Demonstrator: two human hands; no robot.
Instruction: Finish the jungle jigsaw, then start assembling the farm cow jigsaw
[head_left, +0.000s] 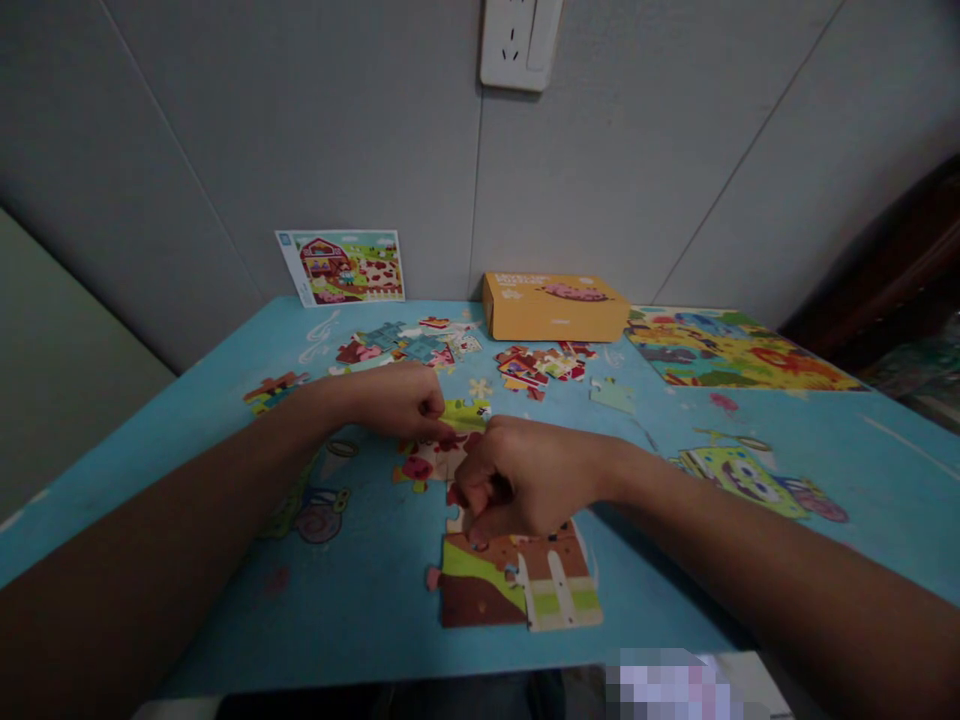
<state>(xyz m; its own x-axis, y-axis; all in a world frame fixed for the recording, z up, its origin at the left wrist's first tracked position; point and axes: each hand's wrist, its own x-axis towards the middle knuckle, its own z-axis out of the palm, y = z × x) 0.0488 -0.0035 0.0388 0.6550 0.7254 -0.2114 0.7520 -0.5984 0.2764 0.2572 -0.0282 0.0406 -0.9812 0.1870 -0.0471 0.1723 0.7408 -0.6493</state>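
A partly joined jigsaw puzzle [484,590] lies on the table in front of me, showing brown ground, green grass and a white fence at its near end. My left hand [405,398] is closed, its fingertips on the far section, where a cow piece [418,468] with a pink snout shows. Curled over the middle of the puzzle, my right hand [517,478] has its thumb and fingers together on the pieces. It hides much of the joined part, and the exact piece under each hand's fingertips is partly covered.
Loose jigsaw pieces lie in a left pile [405,342], a right pile [536,368] and a small group [276,390]. An orange box [559,310] and a farm picture card [349,267] stand by the wall. A colourful sheet [739,350] lies at the right.
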